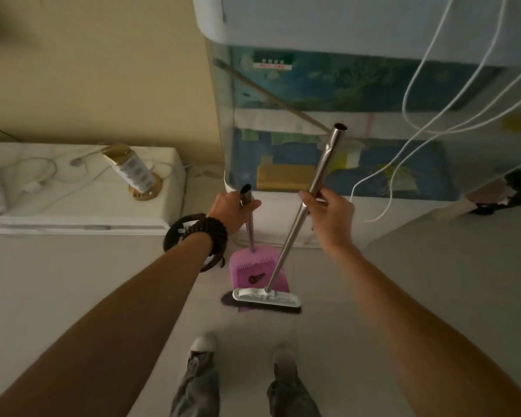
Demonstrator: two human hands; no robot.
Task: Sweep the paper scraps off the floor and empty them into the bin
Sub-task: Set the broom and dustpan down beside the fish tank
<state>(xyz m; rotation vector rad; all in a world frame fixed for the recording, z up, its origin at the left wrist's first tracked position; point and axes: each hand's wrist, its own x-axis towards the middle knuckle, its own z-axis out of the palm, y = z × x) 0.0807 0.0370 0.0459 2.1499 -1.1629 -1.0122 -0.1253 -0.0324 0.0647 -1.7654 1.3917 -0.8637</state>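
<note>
Both hands were closed on handles: the left hand gripped the pink dustpan handle, the right hand the steel broom pole. At twelve o'clock from the shoes, the broom head touched the dustpan's lip on the floor.

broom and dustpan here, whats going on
A person stands on a pale floor, sweeping. The right hand grips the metal broom handle partway up; its head rests on the floor at the mouth of the pink dustpan. The left hand holds the dustpan's upright handle near the top. One small dark item lies in the pan; no paper scraps or bin are visible.
</note>
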